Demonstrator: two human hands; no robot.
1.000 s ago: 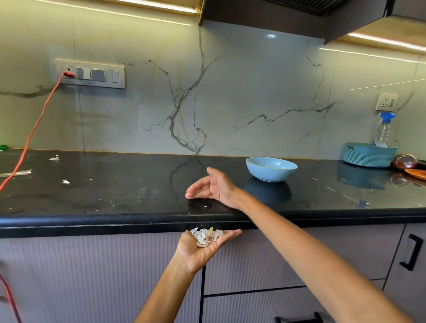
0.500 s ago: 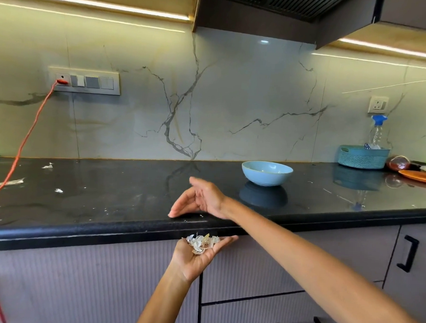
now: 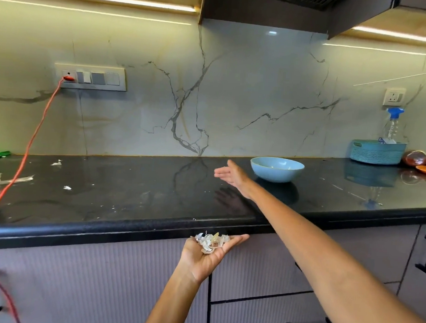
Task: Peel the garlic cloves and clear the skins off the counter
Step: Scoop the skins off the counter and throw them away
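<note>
Black counter (image 3: pixel 131 201) spans the frame's middle, marble wall behind it. Right hand (image 3: pixel 232 174) reaches over the counter at centre, fingers straight and apart, edge-on, holding nothing, just left of a blue bowl (image 3: pixel 277 169). Left hand (image 3: pixel 208 256) sits below the counter's front edge, lower centre, palm up and flat, carrying a pile of garlic skins (image 3: pixel 211 241). Teal basket (image 3: pixel 377 151) with a spray bottle (image 3: pixel 392 126) at far right. Orange cable (image 3: pixel 33 132) runs from the switch panel (image 3: pixel 90 77) down the left. Loose skin scraps (image 3: pixel 67 187) lie on the counter's left part, well apart from both hands.
</note>
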